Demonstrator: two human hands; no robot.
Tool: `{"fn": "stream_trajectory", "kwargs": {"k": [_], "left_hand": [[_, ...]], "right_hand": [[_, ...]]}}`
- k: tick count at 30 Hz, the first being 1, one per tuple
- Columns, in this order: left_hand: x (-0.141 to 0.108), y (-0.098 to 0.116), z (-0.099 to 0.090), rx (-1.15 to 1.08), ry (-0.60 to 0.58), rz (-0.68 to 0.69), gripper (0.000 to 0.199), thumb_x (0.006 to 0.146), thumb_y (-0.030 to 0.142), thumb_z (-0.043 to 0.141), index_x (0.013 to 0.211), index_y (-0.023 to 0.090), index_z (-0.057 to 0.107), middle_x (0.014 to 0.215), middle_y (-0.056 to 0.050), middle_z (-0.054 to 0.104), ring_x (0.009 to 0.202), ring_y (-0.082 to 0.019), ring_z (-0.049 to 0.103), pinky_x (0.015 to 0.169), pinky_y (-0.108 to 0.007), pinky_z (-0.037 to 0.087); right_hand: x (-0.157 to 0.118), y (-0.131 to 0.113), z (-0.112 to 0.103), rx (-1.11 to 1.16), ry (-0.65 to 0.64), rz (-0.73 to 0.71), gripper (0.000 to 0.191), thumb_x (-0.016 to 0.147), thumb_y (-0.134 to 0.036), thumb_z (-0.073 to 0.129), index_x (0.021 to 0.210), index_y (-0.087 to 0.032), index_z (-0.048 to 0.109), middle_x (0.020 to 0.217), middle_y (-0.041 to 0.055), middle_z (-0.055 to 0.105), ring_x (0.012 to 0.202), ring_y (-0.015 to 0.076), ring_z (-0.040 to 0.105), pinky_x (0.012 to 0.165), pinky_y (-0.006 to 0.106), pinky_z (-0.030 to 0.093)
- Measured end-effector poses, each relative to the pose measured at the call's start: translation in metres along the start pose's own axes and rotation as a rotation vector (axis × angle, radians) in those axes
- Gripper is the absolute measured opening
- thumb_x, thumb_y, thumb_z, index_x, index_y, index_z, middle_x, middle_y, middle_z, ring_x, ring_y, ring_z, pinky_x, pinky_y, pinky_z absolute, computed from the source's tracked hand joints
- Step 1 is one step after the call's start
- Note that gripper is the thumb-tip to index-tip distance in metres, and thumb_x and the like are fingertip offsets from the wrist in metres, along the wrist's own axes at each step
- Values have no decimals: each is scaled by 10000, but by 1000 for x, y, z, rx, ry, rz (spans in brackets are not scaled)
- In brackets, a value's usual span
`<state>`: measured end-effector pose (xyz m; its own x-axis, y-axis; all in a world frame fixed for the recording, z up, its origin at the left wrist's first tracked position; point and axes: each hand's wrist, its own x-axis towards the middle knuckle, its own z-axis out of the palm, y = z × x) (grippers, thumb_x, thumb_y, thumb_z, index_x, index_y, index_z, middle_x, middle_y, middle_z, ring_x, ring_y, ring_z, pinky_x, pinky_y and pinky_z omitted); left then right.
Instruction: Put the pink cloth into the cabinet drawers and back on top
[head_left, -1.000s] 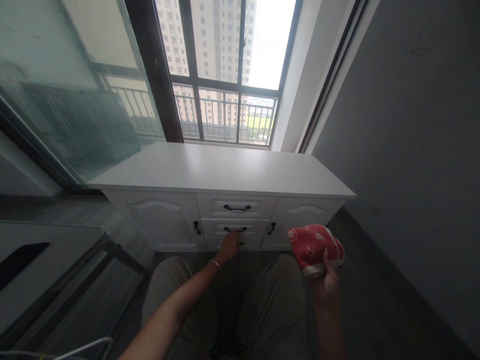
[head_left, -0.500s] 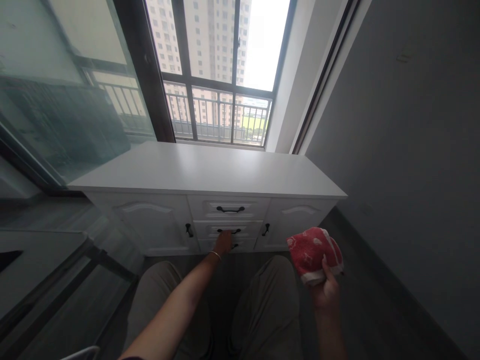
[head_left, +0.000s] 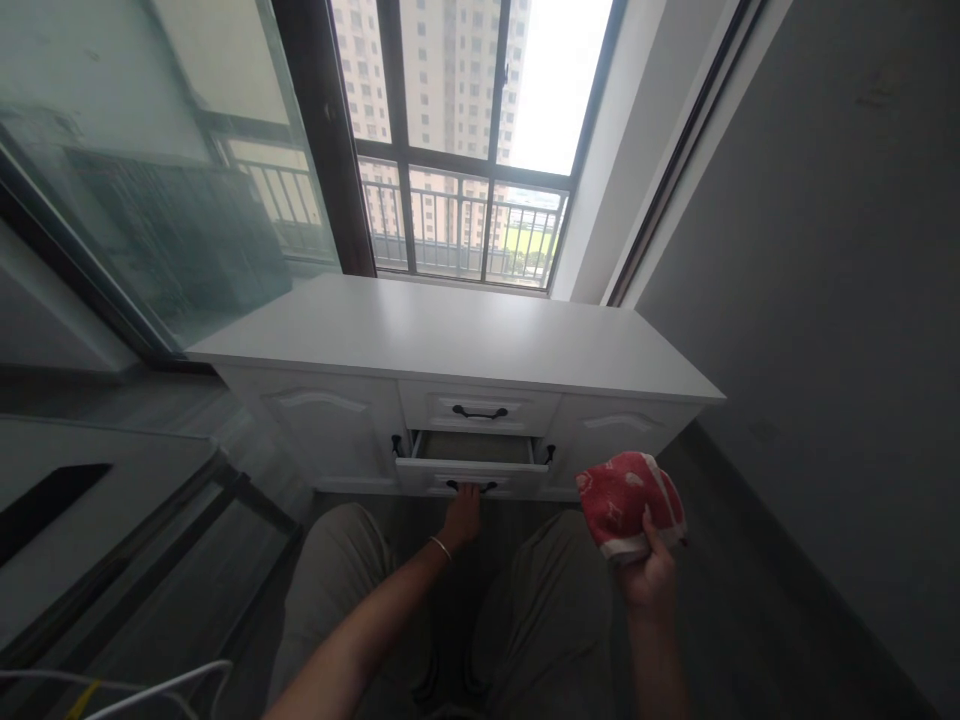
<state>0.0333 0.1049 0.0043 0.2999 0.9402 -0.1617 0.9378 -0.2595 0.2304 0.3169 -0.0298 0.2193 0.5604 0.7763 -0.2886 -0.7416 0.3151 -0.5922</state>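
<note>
My left hand [head_left: 463, 515] is closed round the black handle [head_left: 486, 488] of the middle drawer [head_left: 420, 478], which stands partly pulled out of the white cabinet [head_left: 465, 330]. Part of the drawer's inside shows as a plain brownish surface. On the right, my right hand [head_left: 651, 575] grips a folded red towel [head_left: 626, 500] with white edging and a pale pattern, thumb on top. The towel is held in the air before the cabinet's right door [head_left: 615, 430]. Above the pulled drawer, the top drawer [head_left: 442, 405] is closed.
A grey wall [head_left: 825, 300] runs along the right. Behind the cabinet are a sliding glass door [head_left: 165, 150] and a window with railings. At left stands a white-topped piece of furniture [head_left: 135, 460]; a white cable [head_left: 172, 685] crosses the lower left.
My left hand has drawn the middle drawer outward, toward me, so its inside now shows. The towel stays in my right hand. The view has shifted slightly.
</note>
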Motion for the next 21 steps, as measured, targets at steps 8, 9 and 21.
{"fn": "stream_trajectory", "kwargs": {"k": [8, 9, 21], "left_hand": [[-62, 6, 23, -38, -22, 32, 813, 782, 237, 610, 1554, 92, 400, 1611, -243, 440, 1543, -381, 364, 1225, -542, 374], [-70, 9, 26, -39, -25, 26, 805, 790, 245, 597, 1555, 89, 400, 1611, -245, 443, 1543, -382, 366, 1227, -550, 371], [-133, 31, 20, -181, -158, -36, 785, 819, 239, 531, 1567, 30, 415, 1635, -268, 414, 1560, -384, 339, 1277, -534, 310]], "right_hand": [[-2, 9, -6, -53, -45, 41, 540, 799, -238, 836, 1319, -316, 710, 1285, 67, 759, 1117, 243, 755, 898, 459, 658], [-3, 10, -5, -64, -44, 43, 551, 803, -248, 836, 1333, -319, 703, 1294, 66, 755, 1126, 244, 752, 905, 459, 655], [-6, 28, 12, -107, -80, 79, 587, 778, -214, 838, 1336, -330, 697, 1254, 42, 774, 1061, 215, 773, 892, 422, 657]]}}
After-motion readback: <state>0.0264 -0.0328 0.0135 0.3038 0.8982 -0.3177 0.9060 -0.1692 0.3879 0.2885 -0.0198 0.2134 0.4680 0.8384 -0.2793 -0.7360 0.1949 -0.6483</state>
